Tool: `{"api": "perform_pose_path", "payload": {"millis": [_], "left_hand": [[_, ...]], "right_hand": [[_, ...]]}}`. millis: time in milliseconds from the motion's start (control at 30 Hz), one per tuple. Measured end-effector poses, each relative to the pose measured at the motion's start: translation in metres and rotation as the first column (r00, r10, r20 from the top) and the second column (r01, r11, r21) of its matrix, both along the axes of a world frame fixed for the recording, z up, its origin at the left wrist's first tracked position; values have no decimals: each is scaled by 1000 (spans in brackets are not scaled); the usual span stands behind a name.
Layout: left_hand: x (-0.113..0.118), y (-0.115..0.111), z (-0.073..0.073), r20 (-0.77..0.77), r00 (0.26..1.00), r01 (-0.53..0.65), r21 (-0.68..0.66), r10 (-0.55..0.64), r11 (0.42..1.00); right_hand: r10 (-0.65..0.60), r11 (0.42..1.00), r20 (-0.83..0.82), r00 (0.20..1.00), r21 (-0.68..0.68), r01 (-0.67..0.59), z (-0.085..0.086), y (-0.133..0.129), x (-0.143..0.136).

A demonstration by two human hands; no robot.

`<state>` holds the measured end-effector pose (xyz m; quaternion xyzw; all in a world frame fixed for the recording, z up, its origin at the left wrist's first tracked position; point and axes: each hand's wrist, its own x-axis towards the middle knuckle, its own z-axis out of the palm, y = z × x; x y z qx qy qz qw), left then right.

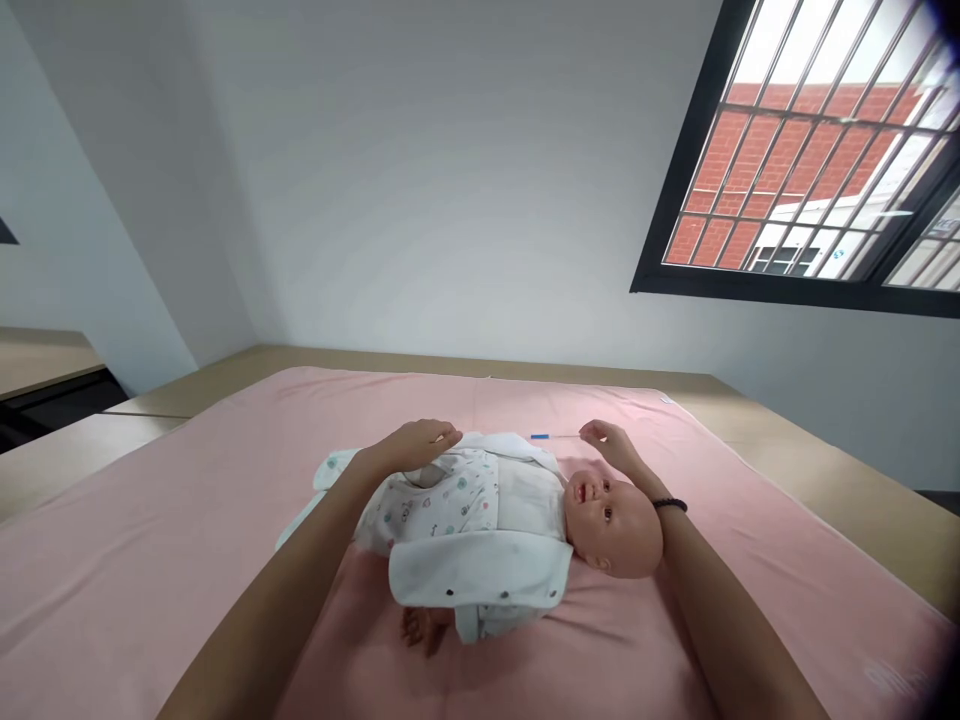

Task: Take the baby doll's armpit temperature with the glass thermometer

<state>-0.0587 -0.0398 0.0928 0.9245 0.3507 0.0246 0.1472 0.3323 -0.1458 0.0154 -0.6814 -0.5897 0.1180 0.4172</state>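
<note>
A baby doll (pixel 615 525) lies on its back, head to the right, in a white onesie (pixel 461 500) with small printed figures. Its white jacket (pixel 480 570) is spread open with snap buttons on the near flap. My left hand (pixel 424 445) hovers over or rests on the far side of the doll's clothes, fingers loosely stretched; contact is unclear. Beyond the doll's head, my right hand (pixel 609 445) has its fingers curled together at the white end of a thin blue-and-white stick (pixel 541 436). The stick's exact kind is too small to tell.
A pink sheet (pixel 187 530) covers most of the wooden table (pixel 817 465). A white wall (pixel 450 200) stands behind it, with a barred window (pixel 810 150) at upper right. One small doll hand (pixel 424 628) sticks out at the near side.
</note>
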Motion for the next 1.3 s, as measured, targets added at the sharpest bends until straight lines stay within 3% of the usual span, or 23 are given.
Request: {"api": "perform_pose_path", "payload": {"millis": [133, 267, 367, 467, 567, 667, 1133, 1300], "left_hand": [[0, -13, 15, 181, 983, -4, 33, -2, 999], [8, -28, 44, 410, 912, 9, 43, -26, 999], [19, -45, 70, 591, 799, 52, 114, -110, 992], [26, -64, 87, 750, 633, 51, 209, -193, 977], [25, -80, 90, 852, 475, -15, 259, -221, 966], [17, -88, 87, 891, 401, -49, 255, -214, 966], [-4, -104, 95, 825, 538, -162, 301, -171, 940], [-6, -102, 96, 734, 672, -174, 286, -98, 942]], "right_hand": [[-45, 978, -128, 991, 197, 70, 40, 2, 8], [30, 931, -223, 974, 360, 53, 98, -19, -20], [142, 875, -277, 950, 484, 10, 135, -38, -61], [258, 818, -298, 919, 573, -44, 158, -52, -99], [315, 794, -282, 906, 601, -89, 165, -64, -126], [312, 788, -268, 912, 609, -91, 162, -74, -139], [318, 804, -183, 930, 573, -162, 157, -76, -153], [300, 853, -178, 937, 489, -180, 152, -68, -147]]}}
